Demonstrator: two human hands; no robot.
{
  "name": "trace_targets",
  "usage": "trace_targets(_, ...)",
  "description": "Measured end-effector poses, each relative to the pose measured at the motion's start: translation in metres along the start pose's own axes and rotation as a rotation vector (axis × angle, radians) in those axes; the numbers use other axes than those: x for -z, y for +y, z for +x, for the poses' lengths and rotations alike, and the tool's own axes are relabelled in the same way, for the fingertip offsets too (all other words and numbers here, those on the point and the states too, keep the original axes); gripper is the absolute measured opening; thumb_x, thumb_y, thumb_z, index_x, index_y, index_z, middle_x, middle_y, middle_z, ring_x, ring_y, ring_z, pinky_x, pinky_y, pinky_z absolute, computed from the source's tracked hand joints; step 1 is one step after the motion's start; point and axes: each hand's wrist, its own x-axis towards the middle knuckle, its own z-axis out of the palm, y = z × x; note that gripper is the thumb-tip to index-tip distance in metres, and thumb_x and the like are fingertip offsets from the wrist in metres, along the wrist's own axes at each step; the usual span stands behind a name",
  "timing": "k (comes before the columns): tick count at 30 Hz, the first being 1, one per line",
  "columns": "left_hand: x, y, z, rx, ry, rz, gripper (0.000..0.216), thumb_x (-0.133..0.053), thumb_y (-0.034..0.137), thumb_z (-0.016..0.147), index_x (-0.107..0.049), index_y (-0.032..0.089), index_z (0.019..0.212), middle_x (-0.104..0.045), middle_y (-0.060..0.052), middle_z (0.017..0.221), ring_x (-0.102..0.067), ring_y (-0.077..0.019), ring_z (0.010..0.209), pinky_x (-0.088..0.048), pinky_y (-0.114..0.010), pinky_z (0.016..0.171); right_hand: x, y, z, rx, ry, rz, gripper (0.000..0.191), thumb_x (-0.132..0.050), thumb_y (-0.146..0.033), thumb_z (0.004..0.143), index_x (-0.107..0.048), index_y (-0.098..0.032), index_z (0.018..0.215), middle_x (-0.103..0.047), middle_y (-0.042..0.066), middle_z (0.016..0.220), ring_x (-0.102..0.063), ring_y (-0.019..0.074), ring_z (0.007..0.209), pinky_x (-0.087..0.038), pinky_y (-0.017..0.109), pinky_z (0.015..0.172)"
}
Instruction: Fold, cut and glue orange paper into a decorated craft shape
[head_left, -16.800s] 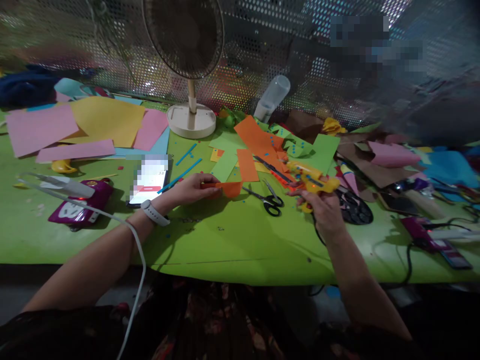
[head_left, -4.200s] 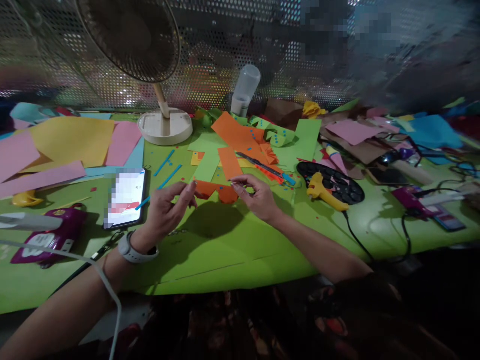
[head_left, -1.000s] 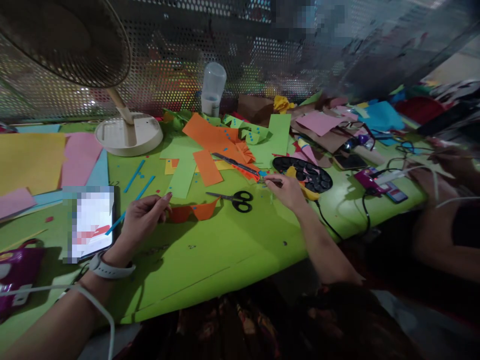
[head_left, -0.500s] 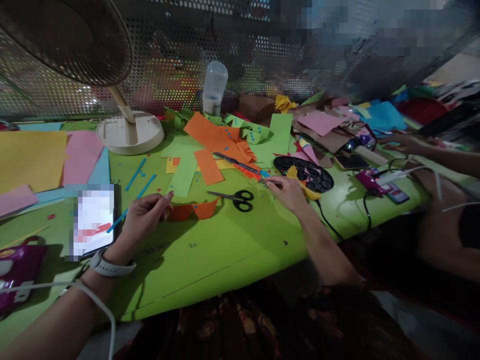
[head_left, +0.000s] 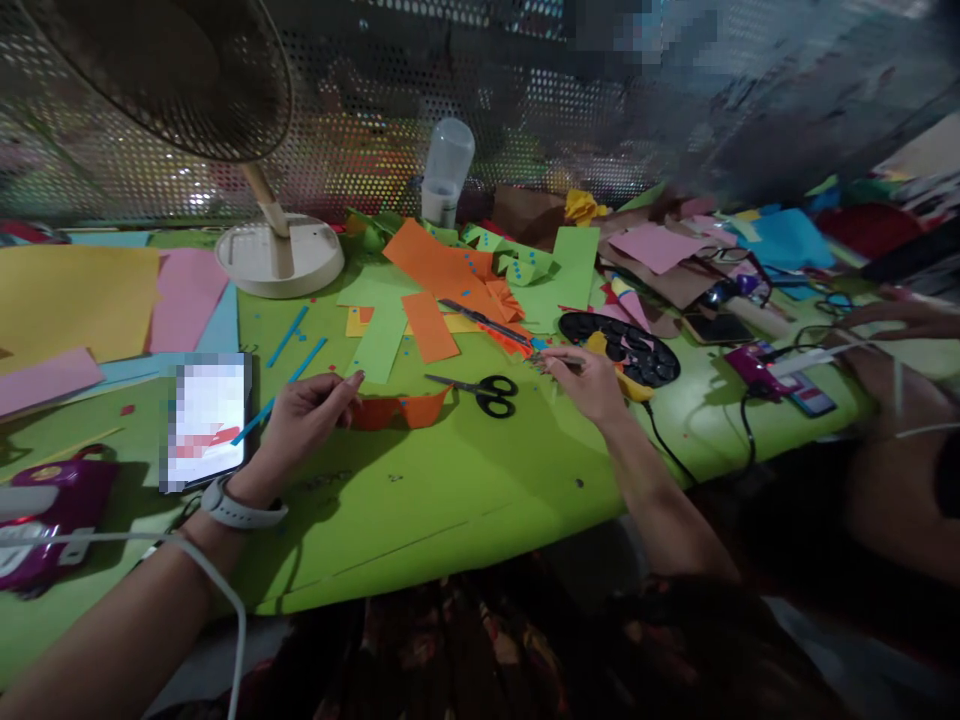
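Note:
My left hand [head_left: 307,420], with a white watch on the wrist, pinches one end of a folded orange paper piece [head_left: 401,410] that rests on the green table [head_left: 450,490]. My right hand [head_left: 589,380] reaches to the right, fingers pinched on something small I cannot make out, beside the yellow glue gun [head_left: 619,375] and a black palette [head_left: 622,345]. Black-handled scissors [head_left: 480,388] lie between my hands.
A phone [head_left: 206,415] lies left of my left hand. A fan base [head_left: 279,260], a clear bottle [head_left: 446,170], and orange, green, yellow and pink sheets crowd the back. A purple device [head_left: 52,510] with a white cable sits at left. Another person's arm [head_left: 892,390] is at right.
The view has shifted slightly so things sit further right in the picture. My hands keep their hold and place; the other person's arm at right has drawn back.

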Motion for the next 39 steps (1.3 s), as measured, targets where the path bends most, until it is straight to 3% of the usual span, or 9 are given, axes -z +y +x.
trace_targets(3, -0.001, 0.002, -0.001, -0.119, 0.012, 0.089, 0.03, -0.061, 0.041, 0.088, -0.064, 0.019, 0.068, -0.061, 0.0, 0.061, -0.055, -0.0131, 0.057, -0.042, -0.025, 0.056, -0.007, -0.018, -0.007, 0.03, -0.09, 0.095, 0.027, -0.063, -0.04, 0.083, -0.074, -0.019, 0.097, -0.077, 0.007, 0.086, -0.073, 0.0211, 0.075, -0.06, 0.036, 0.072)
trace_targets(6, -0.004, 0.007, -0.002, -0.3, -0.043, 0.226, 0.02, -0.064, 0.039, 0.086, -0.068, 0.02, 0.091, -0.07, -0.005, 0.093, -0.064, -0.0192, 0.089, -0.049, -0.031, 0.081, -0.017, -0.042, -0.01, 0.095, -0.174, 0.099, 0.023, -0.064, -0.036, 0.084, -0.075, -0.02, 0.096, -0.077, 0.006, 0.088, -0.074, 0.0205, 0.079, -0.06, 0.036, 0.077)
trace_targets(9, -0.007, 0.009, -0.003, -0.425, -0.082, 0.358, 0.028, -0.065, 0.038, 0.085, -0.066, 0.022, 0.108, -0.067, -0.009, 0.116, -0.06, -0.023, 0.11, -0.047, -0.039, 0.097, -0.032, -0.062, -0.002, 0.156, -0.209, 0.062, 0.019, -0.063, -0.031, 0.084, -0.075, -0.021, 0.095, -0.077, 0.005, 0.09, -0.074, 0.0206, 0.081, -0.06, 0.036, 0.08)
trace_targets(13, -0.009, 0.006, -0.002, -0.513, -0.069, 0.435, 0.029, -0.064, 0.036, 0.086, -0.066, 0.021, 0.111, -0.067, -0.01, 0.118, -0.06, -0.0251, 0.111, -0.047, -0.043, 0.097, -0.058, -0.069, 0.023, 0.18, -0.263, 0.019, 0.017, -0.062, -0.025, 0.085, -0.075, -0.02, 0.094, -0.077, 0.007, 0.094, -0.073, 0.02, 0.082, -0.06, 0.037, 0.082)
trace_targets(20, -0.009, 0.0, 0.002, -0.495, -0.18, 0.469, 0.034, -0.06, 0.038, 0.087, -0.066, 0.022, 0.116, -0.069, -0.011, 0.114, -0.061, -0.0271, 0.107, -0.047, -0.043, 0.094, -0.089, -0.061, 0.04, 0.196, -0.284, -0.032, 0.016, -0.061, -0.021, 0.085, -0.075, -0.018, 0.091, -0.077, 0.008, 0.094, -0.073, 0.0202, 0.084, -0.058, 0.037, 0.083)
trace_targets(28, -0.01, -0.005, 0.003, -0.458, -0.251, 0.47, 0.031, -0.051, 0.037, 0.092, -0.067, 0.02, 0.113, -0.069, -0.009, 0.099, -0.062, -0.0245, 0.092, -0.047, -0.039, 0.084, -0.081, -0.046, 0.035, 0.297, -0.246, 0.055, 0.026, -0.058, -0.032, 0.089, -0.074, -0.016, 0.103, -0.076, 0.009, 0.1, -0.071, 0.0198, 0.086, -0.057, 0.035, 0.079)
trace_targets(33, -0.007, -0.007, 0.005, -0.38, -0.315, 0.38, 0.033, -0.051, 0.038, 0.092, -0.067, 0.02, 0.113, -0.068, -0.01, 0.099, -0.062, -0.0234, 0.089, -0.048, -0.037, 0.08, -0.073, -0.032, 0.034, 0.533, -0.331, -0.265, 0.031, -0.051, -0.022, 0.09, -0.072, -0.02, 0.114, -0.071, 0.01, 0.115, -0.064, 0.0254, 0.109, -0.049, 0.047, 0.099)
trace_targets(37, -0.006, -0.005, 0.005, -0.299, -0.325, 0.31, 0.032, -0.054, 0.04, 0.089, -0.068, 0.02, 0.11, -0.068, -0.01, 0.098, -0.062, -0.0232, 0.088, -0.048, -0.036, 0.078, -0.048, -0.025, 0.026, 0.566, -0.492, -0.398, 0.053, -0.059, -0.021, 0.081, -0.059, -0.027, 0.134, -0.061, 0.008, 0.135, -0.055, 0.0298, 0.124, -0.04, 0.057, 0.106)
trace_targets(39, -0.006, -0.003, 0.005, -0.273, -0.337, 0.288, 0.032, -0.056, 0.039, 0.088, -0.068, 0.019, 0.11, -0.068, -0.011, 0.099, -0.062, -0.0227, 0.088, -0.048, -0.036, 0.079, -0.025, -0.021, 0.019, 0.55, -0.488, -0.401, 0.06, -0.059, -0.025, 0.081, -0.052, -0.029, 0.14, -0.057, 0.007, 0.139, -0.052, 0.0302, 0.127, -0.038, 0.057, 0.108)
